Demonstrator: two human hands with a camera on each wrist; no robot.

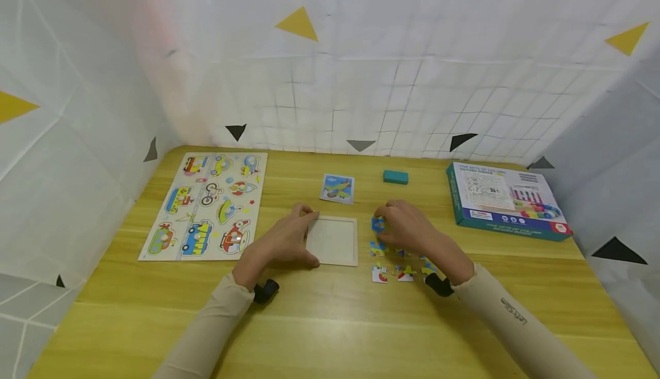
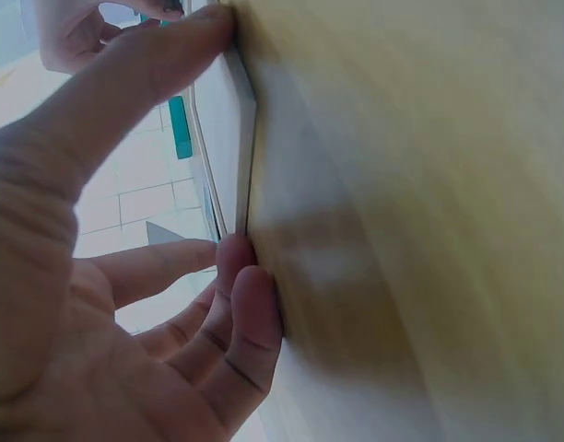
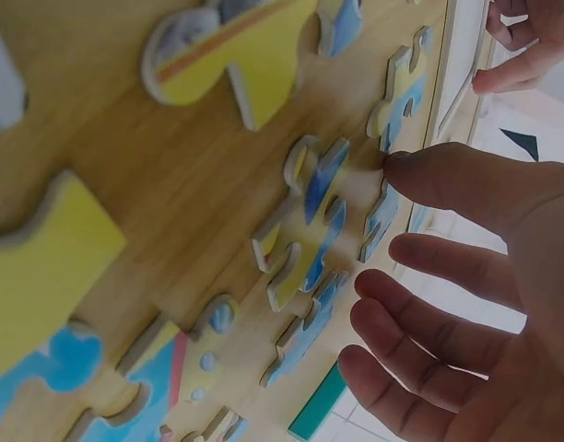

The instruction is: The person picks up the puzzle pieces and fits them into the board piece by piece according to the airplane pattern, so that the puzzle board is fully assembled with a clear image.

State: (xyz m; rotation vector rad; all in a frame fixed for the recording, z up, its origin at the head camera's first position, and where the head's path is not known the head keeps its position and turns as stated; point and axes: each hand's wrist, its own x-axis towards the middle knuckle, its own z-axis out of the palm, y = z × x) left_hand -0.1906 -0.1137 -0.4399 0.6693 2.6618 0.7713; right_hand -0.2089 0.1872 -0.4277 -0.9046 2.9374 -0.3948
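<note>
My left hand point(image 1: 286, 240) grips the left side of a pale square wooden puzzle tray point(image 1: 332, 243), thumb at the near corner and fingers at the far one. In the left wrist view the tray's edge point(image 2: 247, 138) runs between thumb and fingertips, flat on the table. My right hand point(image 1: 407, 227) is over the far left of a group of puzzle pieces point(image 1: 378, 248). Its thumb and index finger are at opposite edges of a blue jigsaw piece point(image 3: 380, 221), which lies on the tabletop. The other fingers are spread above neighbouring yellow-and-blue pieces point(image 3: 305, 221); the hand hides several of them in the head view.
Behind the tray lies a picture card with a plane point(image 1: 337, 189), and a teal block point(image 1: 395, 177) sits to its right. A vehicle puzzle board point(image 1: 211, 207) is at the left, a boxed set point(image 1: 507, 201) at the right. White sheeting point(image 1: 330, 81) surrounds the table.
</note>
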